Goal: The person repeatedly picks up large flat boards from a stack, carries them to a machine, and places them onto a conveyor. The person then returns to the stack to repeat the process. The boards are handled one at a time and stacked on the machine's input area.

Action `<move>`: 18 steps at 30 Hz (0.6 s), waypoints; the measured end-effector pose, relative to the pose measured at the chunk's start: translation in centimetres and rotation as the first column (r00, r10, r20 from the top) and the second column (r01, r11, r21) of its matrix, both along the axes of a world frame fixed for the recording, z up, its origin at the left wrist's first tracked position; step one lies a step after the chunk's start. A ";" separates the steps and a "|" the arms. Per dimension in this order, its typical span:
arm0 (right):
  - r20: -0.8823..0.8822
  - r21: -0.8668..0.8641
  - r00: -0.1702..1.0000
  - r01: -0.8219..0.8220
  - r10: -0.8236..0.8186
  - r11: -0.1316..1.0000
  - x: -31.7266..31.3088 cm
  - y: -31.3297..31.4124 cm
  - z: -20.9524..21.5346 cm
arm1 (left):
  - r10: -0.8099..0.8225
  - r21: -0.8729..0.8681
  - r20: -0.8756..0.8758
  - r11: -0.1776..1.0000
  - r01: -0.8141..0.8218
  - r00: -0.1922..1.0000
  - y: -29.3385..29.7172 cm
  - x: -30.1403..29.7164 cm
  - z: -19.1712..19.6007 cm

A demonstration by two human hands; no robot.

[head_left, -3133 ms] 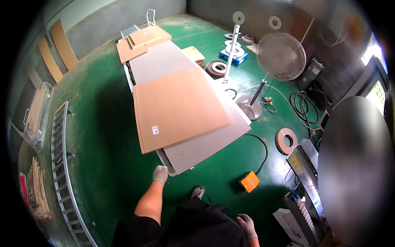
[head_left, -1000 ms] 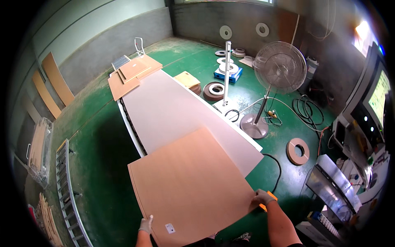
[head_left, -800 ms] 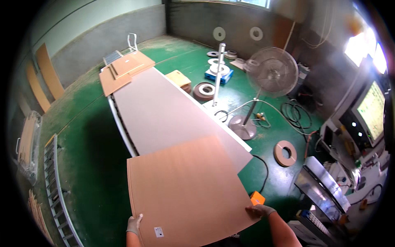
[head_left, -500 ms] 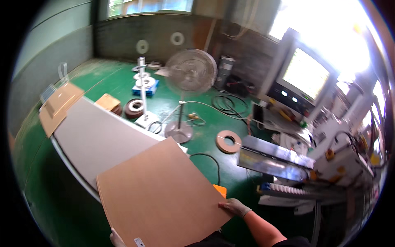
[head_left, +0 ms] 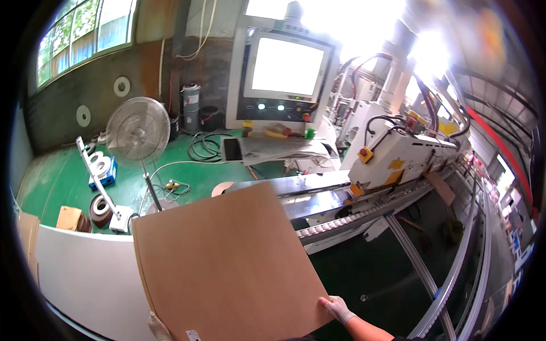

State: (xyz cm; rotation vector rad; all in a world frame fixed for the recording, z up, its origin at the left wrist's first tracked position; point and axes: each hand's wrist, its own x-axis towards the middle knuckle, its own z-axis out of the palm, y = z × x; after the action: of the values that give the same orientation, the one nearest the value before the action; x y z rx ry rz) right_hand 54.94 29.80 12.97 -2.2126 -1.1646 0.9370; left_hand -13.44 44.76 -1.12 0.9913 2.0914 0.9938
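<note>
A large flat tan board (head_left: 227,267) fills the lower middle of the head view, held out in front of me. It bears a small white label near its lower left edge. My left hand (head_left: 158,327), in a pale glove, grips the board's left edge near the bottom; only part of it shows. My right hand (head_left: 339,308), also gloved, pinches the right edge near the lower corner, with its thumb on top and the other fingers mostly hidden beneath.
A white table (head_left: 91,267) lies to the left. Beyond the board stand a fan (head_left: 138,133) and a control panel with a lit screen (head_left: 287,65). A long machine (head_left: 392,156) with a roller track (head_left: 335,224) runs off to the right, beside metal rails (head_left: 418,261).
My view has swung right, bringing the machine and its rails into fuller sight. The board has come along, still between both hands, and now lies before the roller track.
</note>
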 end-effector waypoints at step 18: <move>-0.364 0.094 0.910 0.247 -0.197 0.965 17.1 -12.1 -8.3 | -0.133 -0.256 0.306 0.942 0.217 0.943 -8.8 17.5 4.2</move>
State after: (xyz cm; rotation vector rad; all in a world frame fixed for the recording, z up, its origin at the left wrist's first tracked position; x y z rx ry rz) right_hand 72.08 17.74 4.68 -1.9155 -0.7688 1.0653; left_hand 4.10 35.97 3.04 0.8170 1.8068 0.6726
